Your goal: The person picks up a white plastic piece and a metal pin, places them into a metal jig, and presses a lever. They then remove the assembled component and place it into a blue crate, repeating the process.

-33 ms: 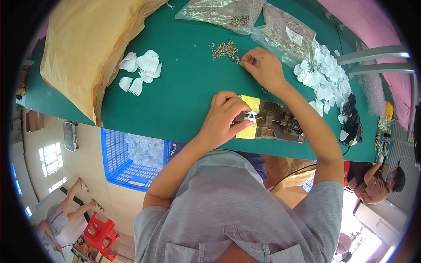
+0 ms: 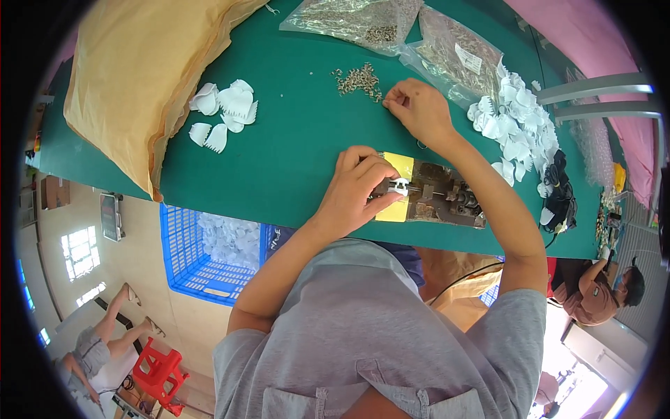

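My left hand (image 2: 354,188) is closed around a small white plastic piece (image 2: 398,186), pressing it against the yellow-ended end of a metal jig (image 2: 441,193) at the table's near edge. Most of that piece is hidden by my fingers. My right hand (image 2: 417,108) hovers just right of a heap of tiny metal parts (image 2: 359,79), thumb and forefinger pinched together. Whether a part sits between those fingertips is too small to see. Right of that hand lies a large pile of white toothed plastic pieces (image 2: 518,122).
Several white toothed pieces (image 2: 236,103) lie at the left beside a big tan sack (image 2: 139,84). Clear bags (image 2: 453,52) of metal parts lie at the back. Black cable (image 2: 560,192) and grey metal bars (image 2: 593,89) are at the right. A blue crate (image 2: 202,283) stands below the table edge.
My right hand has shifted very slightly right and nearer, away from the heap of metal parts. My left hand stays in place at the jig.
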The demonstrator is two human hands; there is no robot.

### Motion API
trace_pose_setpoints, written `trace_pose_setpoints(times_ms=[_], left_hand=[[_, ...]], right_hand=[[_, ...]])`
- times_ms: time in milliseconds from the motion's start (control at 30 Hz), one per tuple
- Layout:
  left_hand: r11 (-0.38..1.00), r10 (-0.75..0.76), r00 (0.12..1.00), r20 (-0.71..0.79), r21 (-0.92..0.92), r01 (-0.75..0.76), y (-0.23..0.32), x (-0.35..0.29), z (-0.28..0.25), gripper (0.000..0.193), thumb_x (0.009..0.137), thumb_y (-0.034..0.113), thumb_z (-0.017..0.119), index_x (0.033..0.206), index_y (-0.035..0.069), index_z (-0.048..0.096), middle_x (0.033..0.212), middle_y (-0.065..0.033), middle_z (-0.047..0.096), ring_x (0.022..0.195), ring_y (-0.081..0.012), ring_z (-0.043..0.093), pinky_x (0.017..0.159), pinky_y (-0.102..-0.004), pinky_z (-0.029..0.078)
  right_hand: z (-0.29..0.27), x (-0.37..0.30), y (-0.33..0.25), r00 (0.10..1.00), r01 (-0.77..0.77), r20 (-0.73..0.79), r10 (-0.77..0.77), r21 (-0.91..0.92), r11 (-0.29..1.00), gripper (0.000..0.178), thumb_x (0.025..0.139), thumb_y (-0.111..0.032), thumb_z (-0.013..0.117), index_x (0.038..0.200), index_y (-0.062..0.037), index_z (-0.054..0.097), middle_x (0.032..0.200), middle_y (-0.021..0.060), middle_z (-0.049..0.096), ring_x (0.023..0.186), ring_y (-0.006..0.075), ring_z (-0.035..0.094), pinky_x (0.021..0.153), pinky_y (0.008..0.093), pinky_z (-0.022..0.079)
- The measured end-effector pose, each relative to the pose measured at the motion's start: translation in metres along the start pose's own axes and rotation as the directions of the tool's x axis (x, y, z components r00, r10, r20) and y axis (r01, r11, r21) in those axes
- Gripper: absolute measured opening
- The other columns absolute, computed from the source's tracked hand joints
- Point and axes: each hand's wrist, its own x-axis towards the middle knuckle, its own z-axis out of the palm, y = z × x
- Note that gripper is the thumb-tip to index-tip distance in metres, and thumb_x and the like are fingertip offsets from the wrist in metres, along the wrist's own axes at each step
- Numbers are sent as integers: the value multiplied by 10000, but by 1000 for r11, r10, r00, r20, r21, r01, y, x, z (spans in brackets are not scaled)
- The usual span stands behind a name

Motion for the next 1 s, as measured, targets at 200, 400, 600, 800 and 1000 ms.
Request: trace_pose_setpoints(times_ms=[200, 400, 600, 800, 1000], left_hand=[[1000, 12, 1000, -3, 4, -12, 3, 3, -2, 322, 844, 230, 842, 1074, 79, 675, 1068, -48, 663, 1154, -276, 540, 1004, -437, 405], [1000, 2, 1000, -8, -5, -2, 2, 1, -2, 321, 838, 219, 846, 1069, 79, 675, 1064, -49, 664, 1148, -277, 545, 1001, -438, 407], [1000, 0, 1000, -14, -12, 0, 2, 0, 1, 320, 833, 218, 846, 1066, 82, 675, 1066, -45, 663, 1154, -277, 544, 1008, -440, 403], [1000, 12, 1000, -13, -13, -13, 1, 1, -1, 329, 819, 210, 851, 1069, 86, 675, 1073, -51, 656, 1154, -286, 544, 1007, -446, 403], [1000, -5, 1000, -18, -29, 4, -1, 1, 1, 336, 816, 219, 854, 1063, 86, 670, 1073, -53, 654, 1149, -291, 542, 995, -452, 405]], right_hand=[[-16, -15, 13, 974, -193, 108, 202, -89, 977, 140, 893, -210, 743, 926, -74, 749, 944, 84, 733, 846, 259, 728, 754, 404, 569], [-1, 1, 0, 993, -46, -111, 51, 44, 998, 208, 901, -231, 782, 933, -28, 753, 881, 90, 741, 758, 202, 710, 704, 340, 555], [-6, 8, -1, 945, -296, 181, 274, 102, 950, 202, 933, -201, 763, 974, -3, 758, 847, 69, 741, 744, 130, 658, 705, 304, 531], [-59, -63, -34, 963, -225, 228, 144, 385, 895, 178, 970, -151, 717, 1008, 22, 709, 877, 33, 705, 806, 98, 612, 748, 280, 503], [-73, -98, -70, 942, 16, 323, -89, 220, 975, 94, 983, -84, 674, 1034, -5, 666, 921, 122, 642, 861, 291, 633, 777, 391, 505]])
